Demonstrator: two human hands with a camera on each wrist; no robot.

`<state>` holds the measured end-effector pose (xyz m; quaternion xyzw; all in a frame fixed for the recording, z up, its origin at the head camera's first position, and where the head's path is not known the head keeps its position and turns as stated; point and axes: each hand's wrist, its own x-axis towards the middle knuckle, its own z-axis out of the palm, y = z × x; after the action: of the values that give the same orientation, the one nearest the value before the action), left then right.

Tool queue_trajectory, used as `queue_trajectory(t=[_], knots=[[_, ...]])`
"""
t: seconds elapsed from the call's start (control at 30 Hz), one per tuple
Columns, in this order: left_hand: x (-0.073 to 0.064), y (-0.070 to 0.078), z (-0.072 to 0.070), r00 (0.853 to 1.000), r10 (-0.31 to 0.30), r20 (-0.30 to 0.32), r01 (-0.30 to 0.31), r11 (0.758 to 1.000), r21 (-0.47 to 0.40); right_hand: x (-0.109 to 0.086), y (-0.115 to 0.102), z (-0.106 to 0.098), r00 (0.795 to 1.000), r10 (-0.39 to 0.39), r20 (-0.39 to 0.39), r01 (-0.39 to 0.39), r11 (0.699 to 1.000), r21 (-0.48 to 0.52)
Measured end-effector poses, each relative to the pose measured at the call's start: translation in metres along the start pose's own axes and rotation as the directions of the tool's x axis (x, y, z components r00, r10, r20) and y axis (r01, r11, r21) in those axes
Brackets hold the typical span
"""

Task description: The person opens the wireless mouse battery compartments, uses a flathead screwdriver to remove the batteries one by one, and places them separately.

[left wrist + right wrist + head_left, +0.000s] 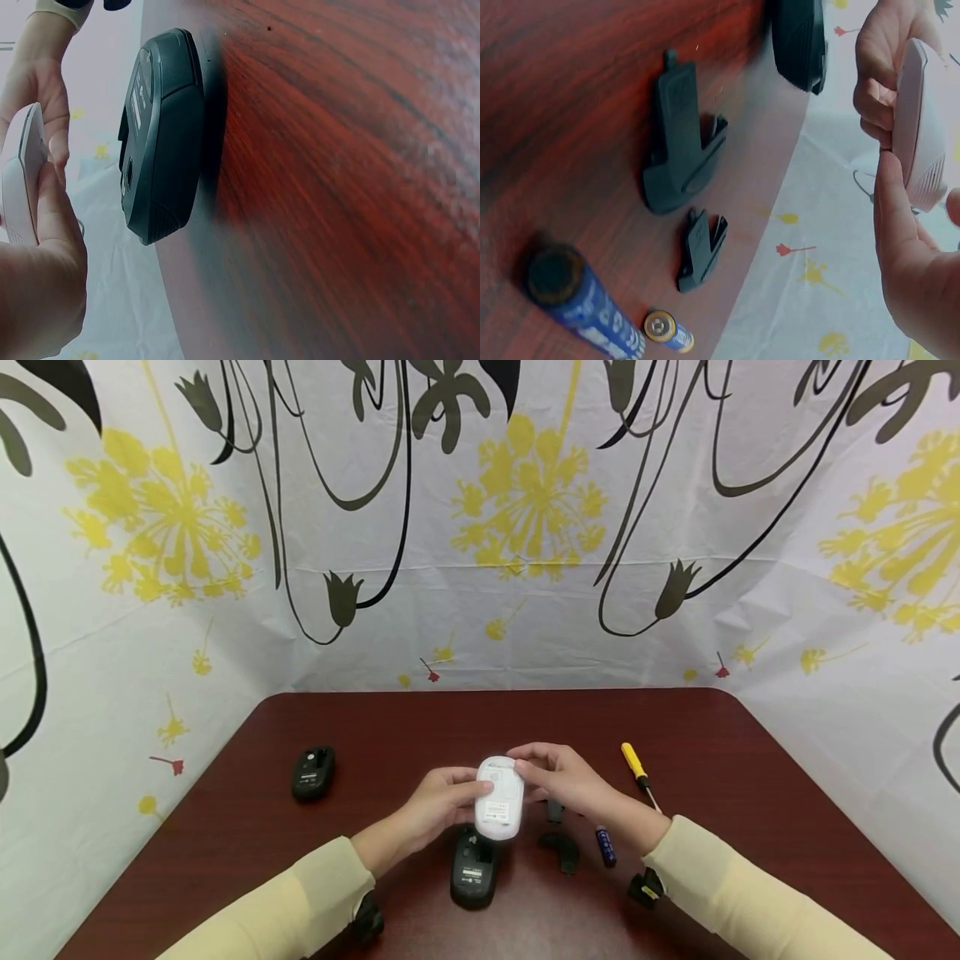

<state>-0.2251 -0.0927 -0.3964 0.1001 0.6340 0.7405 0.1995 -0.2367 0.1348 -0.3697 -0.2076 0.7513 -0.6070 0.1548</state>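
A white computer mouse (498, 810) is held up over the table with its labelled underside towards the head camera. My left hand (442, 800) grips its left side, thumb lying on the underside. On the other side, my right hand (566, 779) pinches the edge near the top end between thumb and fingers. Both hands also appear around the mouse (915, 120) in the right wrist view. Just below it, a black mouse (474, 877) lies underside up on the table; the white one overlaps its top end in the head view.
Another upturned black mouse (312, 773) lies at the left. Right of the hands are two black battery covers, the larger (675, 142) and the smaller (699, 253), and two blue batteries, one (589, 311) nearer than the other (670, 332). A yellow-handled screwdriver (633, 762) lies beyond the right forearm.
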Motion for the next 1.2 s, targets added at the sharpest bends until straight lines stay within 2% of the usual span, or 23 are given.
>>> queue_trajectory(t=[0.2, 0.37, 0.5, 0.63, 0.8, 1.2], knots=[[-0.0003, -0.0005, 0.0018, 1.000, 0.010, 0.007, -0.010, 1.000, -0.007, 0.0001, -0.0022, -0.0027, 0.994, -0.109, 0.029, 0.112, 0.986, -0.120], [-0.0004, -0.0007, 0.0029, 1.000, 0.010, 0.002, -0.010, 1.000, -0.004, -0.0003, -0.0028, -0.0018, 0.983, -0.174, 0.056, 0.183, 0.946, -0.268], [-0.0003, -0.0006, 0.0037, 1.000, 0.012, 0.004, -0.012, 1.000, -0.003, -0.0007, -0.0041, 0.0009, 0.978, -0.194, 0.081, 0.209, 0.928, -0.310], [-0.0006, -0.0007, 0.0045, 1.000, 0.018, 0.009, -0.019, 1.000, 0.002, -0.0007, -0.0056, 0.0031, 0.978, -0.187, 0.095, 0.208, 0.922, -0.327], [-0.0007, -0.0005, 0.0049, 1.000, 0.025, 0.008, -0.025, 1.000, 0.005, -0.0002, -0.0078, 0.0042, 0.981, -0.178, 0.077, 0.194, 0.919, -0.343], [-0.0018, -0.0032, 0.0059, 1.000, 0.011, -0.009, -0.011, 1.000, 0.009, -0.0019, -0.0085, 0.0062, 0.987, -0.151, 0.047, 0.158, 0.927, -0.339]])
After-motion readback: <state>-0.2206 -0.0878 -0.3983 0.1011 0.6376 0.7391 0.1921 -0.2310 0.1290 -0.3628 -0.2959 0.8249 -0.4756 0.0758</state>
